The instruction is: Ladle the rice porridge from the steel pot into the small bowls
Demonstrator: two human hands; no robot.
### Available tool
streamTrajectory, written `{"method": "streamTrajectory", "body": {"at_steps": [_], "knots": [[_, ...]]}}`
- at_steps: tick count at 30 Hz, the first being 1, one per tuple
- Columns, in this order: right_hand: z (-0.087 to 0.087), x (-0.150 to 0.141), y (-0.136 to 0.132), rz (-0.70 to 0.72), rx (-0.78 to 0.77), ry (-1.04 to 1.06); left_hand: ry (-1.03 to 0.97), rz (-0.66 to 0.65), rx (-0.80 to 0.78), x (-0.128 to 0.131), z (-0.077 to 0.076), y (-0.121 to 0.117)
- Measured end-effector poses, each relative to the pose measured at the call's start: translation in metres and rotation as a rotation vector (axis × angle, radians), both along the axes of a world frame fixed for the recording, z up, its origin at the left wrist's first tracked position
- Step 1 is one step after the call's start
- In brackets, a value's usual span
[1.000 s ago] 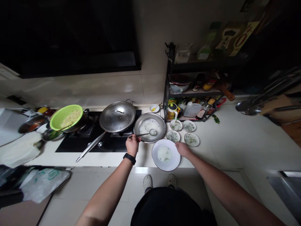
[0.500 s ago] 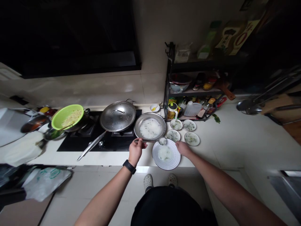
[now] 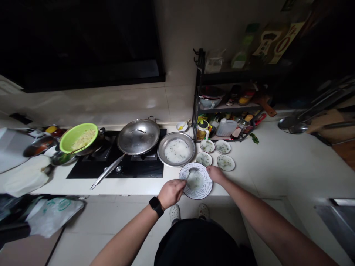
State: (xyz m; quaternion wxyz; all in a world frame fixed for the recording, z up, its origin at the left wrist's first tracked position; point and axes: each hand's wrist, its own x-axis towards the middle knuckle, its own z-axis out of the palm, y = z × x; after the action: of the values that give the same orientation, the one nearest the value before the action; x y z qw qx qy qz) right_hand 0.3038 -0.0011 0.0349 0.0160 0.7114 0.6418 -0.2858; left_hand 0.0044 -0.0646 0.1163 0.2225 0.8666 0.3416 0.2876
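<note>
The left hand [image 3: 171, 193] has its fingers [image 3: 177, 189] closed around a metal spoon [image 3: 191, 171], whose bowl sits at the thin white porridge [image 3: 195, 181] in a blue-striped plate [image 3: 200, 193] on the surface [image 3: 249, 177]. The right hand [image 3: 215, 174] lies against the plate's rim, though I cannot tell whether it grips. Beyond are four small plates [image 3: 203, 159] and a steel basin [image 3: 176, 163] of porridge, and farther up, a yellow wall sign [image 3: 280, 42] with a red ring and no legible writing.

A round white plate [image 3: 204, 189] with thin blue stripes has a pale, thin soup [image 3: 195, 181] in its middle, and one metal spoon [image 3: 191, 173] is dipping in it.
</note>
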Motion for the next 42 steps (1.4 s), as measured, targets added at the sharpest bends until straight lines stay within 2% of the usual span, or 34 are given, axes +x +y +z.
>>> {"method": "streamTrajectory", "body": {"at_steps": [3,5,6,7,9,11,13,16,18,21,28,32,37,42], "knots": [[0.0,0.0,0.0,0.0,0.003,0.002,0.061,-0.155,0.154,-0.004,-0.001,-0.006],[0.0,0.0,0.0,0.002,0.007,0.001,0.016,-0.141,0.159,-0.006,-0.001,-0.006],[-0.001,0.0,0.0,0.002,0.008,0.0,-0.024,-0.095,0.129,-0.007,-0.001,-0.004],[-0.001,0.0,0.0,0.003,0.008,0.0,-0.072,-0.018,0.076,-0.007,-0.001,0.0],[-0.002,0.0,0.0,0.005,0.006,0.0,-0.203,0.217,-0.081,-0.007,-0.003,0.013],[-0.002,0.0,0.001,0.006,0.001,-0.003,-0.384,0.488,-0.262,-0.007,-0.007,0.033],[-0.002,0.001,0.001,0.011,-0.006,-0.006,-0.577,0.692,-0.381,-0.008,-0.015,0.058],[-0.002,0.0,0.002,0.018,-0.012,-0.012,-0.71,0.884,-0.461,-0.013,-0.032,0.093],[-0.001,0.0,0.002,0.017,-0.015,-0.017,-0.713,0.946,-0.5,-0.016,-0.042,0.108],[0.0,0.0,0.001,0.01,-0.02,-0.022,-0.706,0.985,-0.541,-0.017,-0.054,0.116],[-0.003,0.001,0.001,0.007,-0.013,-0.016,-0.713,0.929,-0.574,-0.006,-0.069,0.104],[-0.003,0.001,0.001,0.011,-0.006,-0.013,-0.773,1.006,-0.642,-0.004,-0.074,0.102],[-0.003,0.001,0.001,0.016,-0.008,-0.013,-0.883,1.059,-0.701,-0.007,-0.07,0.104],[-0.003,0.001,0.001,0.022,-0.006,-0.023,-0.937,1.034,-0.716,-0.013,-0.053,0.104]]}}
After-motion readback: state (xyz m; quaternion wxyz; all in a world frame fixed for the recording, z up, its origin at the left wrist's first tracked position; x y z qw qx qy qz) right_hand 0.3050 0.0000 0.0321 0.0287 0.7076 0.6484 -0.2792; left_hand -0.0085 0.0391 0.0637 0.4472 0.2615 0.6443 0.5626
